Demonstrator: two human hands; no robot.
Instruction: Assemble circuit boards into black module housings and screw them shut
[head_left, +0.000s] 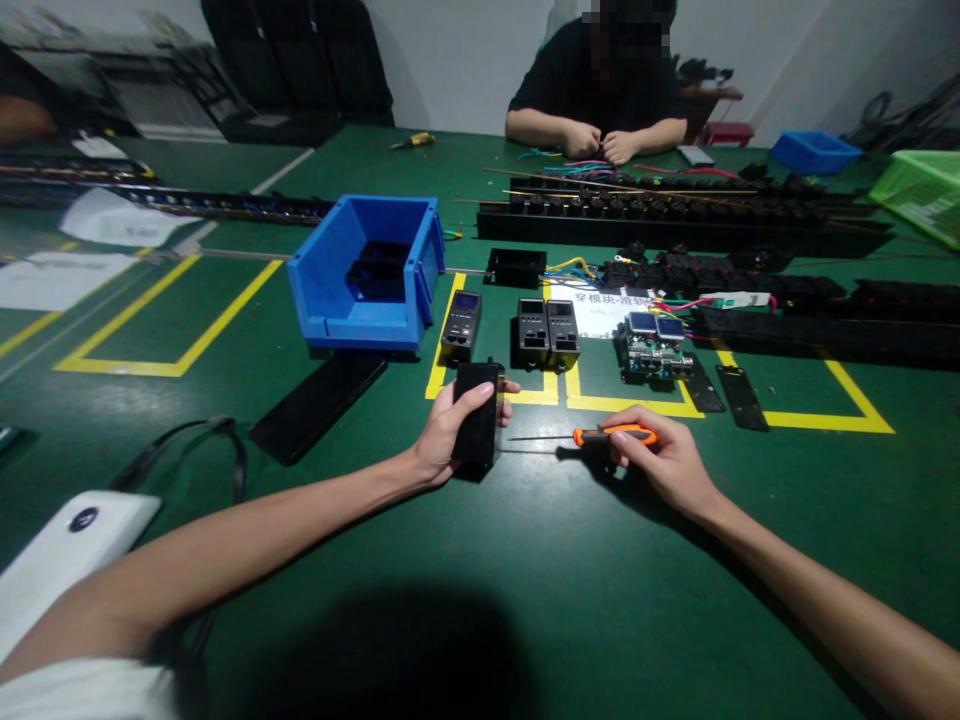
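Observation:
My left hand (448, 432) is wrapped around a black rectangular module (478, 418) that rests on the green table (480, 560). My right hand (660, 462) grips an orange-handled screwdriver (600, 435). Its thin shaft points left toward the module, with the tip a little short of it. Just beyond lie a grey meter module (460, 326), a pair of similar modules (548, 333) and a bare circuit assembly with blue screens (655, 345).
A blue bin (367, 272) holds black parts at the left. A flat black plate (318, 404) lies beside it. Long black power strips (675, 225) and coloured wires cross the far table, where another person (600, 90) sits working. A white device (67, 550) lies near left.

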